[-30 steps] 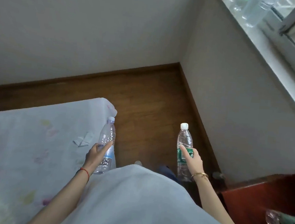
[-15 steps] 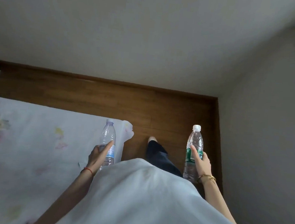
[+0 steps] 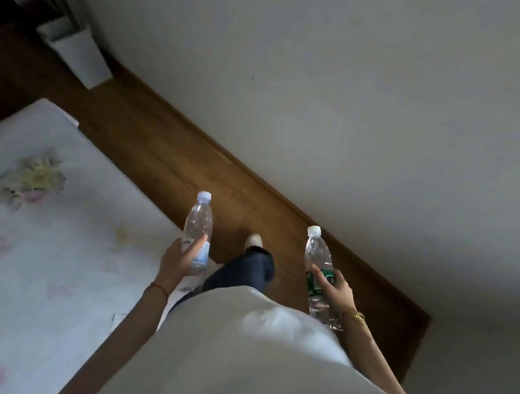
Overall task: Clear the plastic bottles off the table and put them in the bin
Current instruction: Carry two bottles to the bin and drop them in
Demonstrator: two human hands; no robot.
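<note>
My left hand [image 3: 178, 259] grips a clear plastic bottle with a pale blue label [image 3: 199, 226], held upright over the edge of the flowered bedspread. My right hand [image 3: 335, 288] holds a second clear bottle with a green label [image 3: 317, 257], also upright, above the wooden floor. A pale grey bin [image 3: 77, 50] stands on the floor against the wall at the far upper left, its opening facing away and its inside hidden.
A bed with a white flowered cover [image 3: 46, 242] fills the left side. A strip of brown wooden floor [image 3: 168, 158] runs between the bed and the grey wall [image 3: 354, 95] up to the bin. My leg and shoe [image 3: 253, 241] step along that strip.
The view has swung left, away from the window corner, and the bin has come into sight. Both hands still carry their bottles; one foot has stepped forward.
</note>
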